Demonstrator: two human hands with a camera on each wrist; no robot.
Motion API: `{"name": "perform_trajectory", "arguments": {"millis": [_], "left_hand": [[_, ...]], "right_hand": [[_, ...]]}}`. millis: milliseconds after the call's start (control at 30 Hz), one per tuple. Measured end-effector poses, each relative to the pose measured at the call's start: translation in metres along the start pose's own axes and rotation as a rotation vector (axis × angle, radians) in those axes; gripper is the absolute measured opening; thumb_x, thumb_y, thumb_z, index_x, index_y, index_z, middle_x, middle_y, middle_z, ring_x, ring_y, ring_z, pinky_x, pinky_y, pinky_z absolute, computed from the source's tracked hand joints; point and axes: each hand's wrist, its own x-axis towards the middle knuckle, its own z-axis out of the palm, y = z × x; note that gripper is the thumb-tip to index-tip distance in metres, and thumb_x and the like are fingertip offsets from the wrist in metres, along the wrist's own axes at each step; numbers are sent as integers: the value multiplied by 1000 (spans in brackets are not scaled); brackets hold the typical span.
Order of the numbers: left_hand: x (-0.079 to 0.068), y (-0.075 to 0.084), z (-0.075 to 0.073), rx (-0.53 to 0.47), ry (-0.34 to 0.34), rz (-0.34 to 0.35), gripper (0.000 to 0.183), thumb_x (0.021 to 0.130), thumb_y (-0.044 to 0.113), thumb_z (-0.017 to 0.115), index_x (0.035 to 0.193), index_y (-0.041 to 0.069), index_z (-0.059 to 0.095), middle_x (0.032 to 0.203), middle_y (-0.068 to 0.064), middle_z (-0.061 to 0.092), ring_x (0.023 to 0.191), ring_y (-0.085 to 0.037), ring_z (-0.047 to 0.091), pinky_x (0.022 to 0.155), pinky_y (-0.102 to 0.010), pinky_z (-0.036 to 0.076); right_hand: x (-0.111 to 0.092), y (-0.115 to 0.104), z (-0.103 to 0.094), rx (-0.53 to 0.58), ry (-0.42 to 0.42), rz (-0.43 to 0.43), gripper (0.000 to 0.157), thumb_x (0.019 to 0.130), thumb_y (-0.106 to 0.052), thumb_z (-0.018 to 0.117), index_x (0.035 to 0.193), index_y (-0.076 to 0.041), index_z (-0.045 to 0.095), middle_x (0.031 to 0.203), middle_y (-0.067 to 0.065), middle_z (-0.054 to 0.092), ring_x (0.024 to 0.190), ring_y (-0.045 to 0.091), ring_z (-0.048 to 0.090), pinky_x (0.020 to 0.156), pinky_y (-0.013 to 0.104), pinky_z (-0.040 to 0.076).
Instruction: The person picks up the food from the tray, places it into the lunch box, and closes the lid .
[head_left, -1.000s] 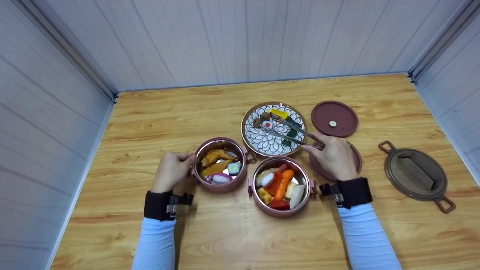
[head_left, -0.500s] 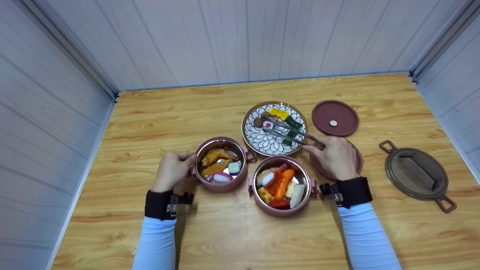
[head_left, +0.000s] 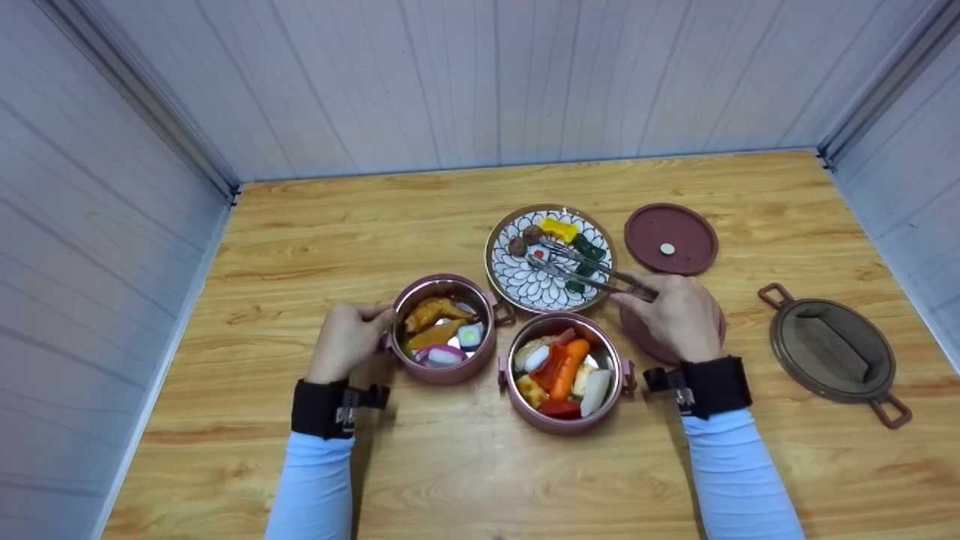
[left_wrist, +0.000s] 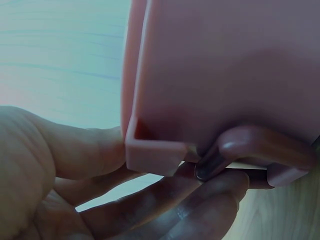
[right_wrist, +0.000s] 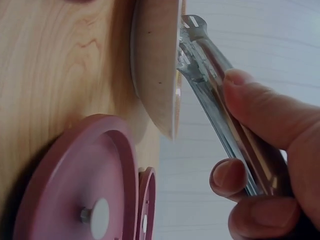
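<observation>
We're getting decent light in the head view, soft shadows by the forearms (head_left: 311, 480), pale glare on the table (head_left: 465, 469) at lower centre. Left wrist view's dimmer, teal cast upper left; right wrist view's wall (right_wrist: 192, 185) is kinda hazy.

Tongs (right_wrist: 222, 112): slim metal, slotted tips, gripped in right hand (head_left: 679, 311), slanted down over the plate, jaws parted. Tips at the sushi roll (head_left: 539, 255), one to each side; contact can't be told. Roll: small, white, red centre, lies on patterned plate (head_left: 525, 289) near its middle. Pot (head_left: 450, 375): round, mauve-pink outside, shiny metal inside, lidless, upright on worktop, left of the plate and close to it. Pot's outer side held by left hand (head_left: 347, 341). Inside: browned chicken-like piece, orange-yellow piece, green-centred roll, purple-and-white piece.
</observation>
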Motion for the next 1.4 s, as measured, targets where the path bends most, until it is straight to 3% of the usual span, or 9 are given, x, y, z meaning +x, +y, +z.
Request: {"name": "perform_trajectory", "arguments": {"millis": [133, 333, 467, 667, 800, 967, 1100, 1233, 1400], "left_hand": [[0, -1, 1, 17, 7, 13, 21, 97, 16, 65, 109, 3, 76, 73, -6, 69, 67, -28, 65, 56, -27, 50], [1, -1, 0, 9, 7, 22, 21, 96, 14, 65, 109, 2, 76, 74, -8, 70, 65, -26, 65, 55, -26, 51], [2, -3, 0, 9, 3, 25, 21, 96, 14, 65, 109, 2, 75, 71, -7, 69, 65, -28, 65, 54, -27, 50], [1, -2, 0, 5, 7, 34, 20, 96, 13, 65, 108, 1, 76, 71, -8, 69, 66, -32, 66, 53, -26, 51], [0, -1, 0, -6, 7, 30, 20, 96, 13, 65, 107, 0, 76, 72, -9, 70, 66, -32, 66, 53, -27, 51], [1, -1, 0, 14, 3, 22, 21, 96, 14, 65, 108, 1, 76, 76, -10, 71, 67, -28, 67, 55, -26, 52], [1, -1, -1, 40, 1, 19, 22, 97, 15, 65, 109, 1, 75, 82, -11, 72, 69, -24, 66, 59, -25, 52], [2, -1, 0, 38, 7, 24, 21, 96, 14, 65, 109, 1, 75, 85, -13, 73, 70, -21, 66, 60, -25, 52], [1, -1, -1, 29, 6, 26, 22, 96, 15, 65, 109, 1, 75, 82, -12, 72, 71, -27, 67, 59, -26, 52]], "right_hand": [[-1, -3, -7, 7, -2, 14, 38, 80, -33, 84, 114, -17, 77, 66, 5, 66, 52, 22, 48, 44, 37, 34], [-3, -15, -21, 31, 9, -7, 39, 81, -35, 83, 115, -15, 76, 63, 2, 63, 48, 18, 39, 43, 35, 28], [-5, -25, -30, 40, 45, -81, 37, 80, -33, 83, 114, -17, 77, 57, -2, 58, 44, 10, 31, 41, 32, 24], [-9, -39, -38, 63, 98, -201, 37, 77, -31, 86, 110, -19, 78, 53, -9, 48, 45, 4, 30, 41, 29, 24], [-12, -49, -40, 73, 67, -261, 38, 78, -33, 86, 113, -20, 78, 53, -13, 37, 46, 3, 31, 42, 27, 24], [-15, -63, -34, 114, -7, -333, 40, 80, -33, 84, 116, -17, 76, 53, -14, 36, 45, 2, 29, 41, 24, 24], [-17, -71, -26, 92, -10, -378, 41, 79, -37, 83, 114, -16, 77, 55, -10, 50, 46, 1, 26, 40, 23, 21], [-20, -77, -18, 64, -2, -380, 42, 76, -38, 85, 111, -17, 78, 75, 0, 72, 46, 3, 27, 39, 24, 21], [-23, -88, -10, 66, -34, -374, 42, 76, -38, 85, 113, -18, 77, 78, -1, 73, 47, 5, 31, 39, 25, 23]]}}
